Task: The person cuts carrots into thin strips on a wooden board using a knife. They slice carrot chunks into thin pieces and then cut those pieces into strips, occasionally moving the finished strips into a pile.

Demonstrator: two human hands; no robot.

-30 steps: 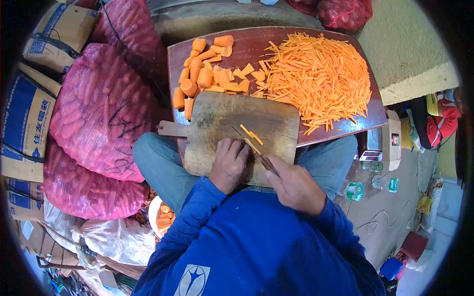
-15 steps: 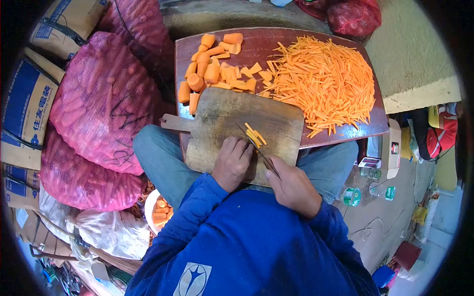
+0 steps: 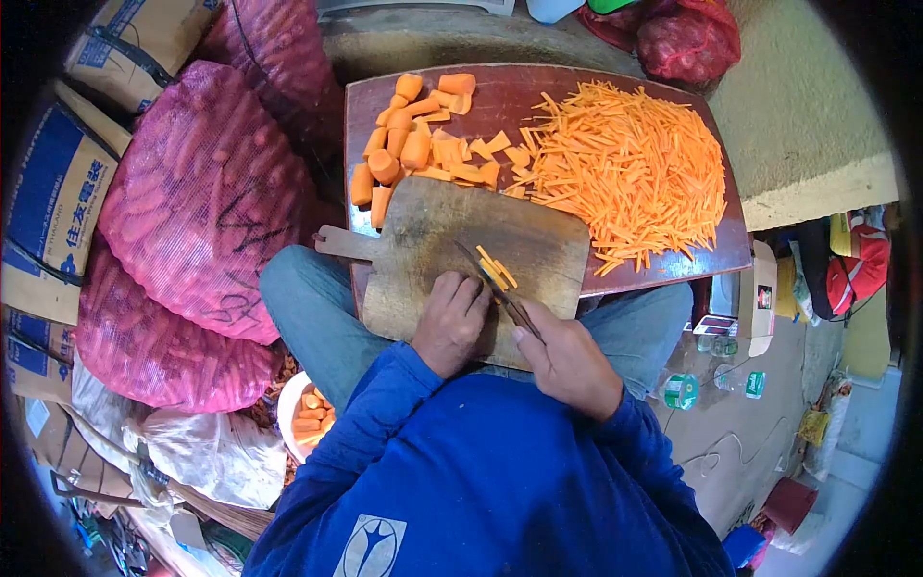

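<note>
A worn wooden cutting board (image 3: 423, 226) rests at a slant over my lap and the edge of a dark red table (image 3: 519, 87). My right hand (image 3: 572, 361) is closed round the handle of a knife (image 3: 490, 272), whose blade points up and left over the board. A few thin carrot sticks (image 3: 497, 266) lie against the blade's right side. My left hand (image 3: 452, 322) presses on the board left of the blade, fingers curled; what lies under its fingertips is hidden. Behind the board are carrot chunks (image 3: 415, 149) and a large heap of carrot sticks (image 3: 635, 173).
Pink mesh sacks of carrots (image 3: 192, 202) and strapped cardboard boxes (image 3: 58, 212) stand at the left. A white bucket with carrots (image 3: 288, 413) is beside my left leg. Plastic bottles (image 3: 681, 391) are on the floor at the right. A red mesh bag (image 3: 687, 43) sits behind the table.
The view has shifted slightly. The knife blade has tilted a little at the same spot beside the carrot sticks, and both hands stay nearly in place.
</note>
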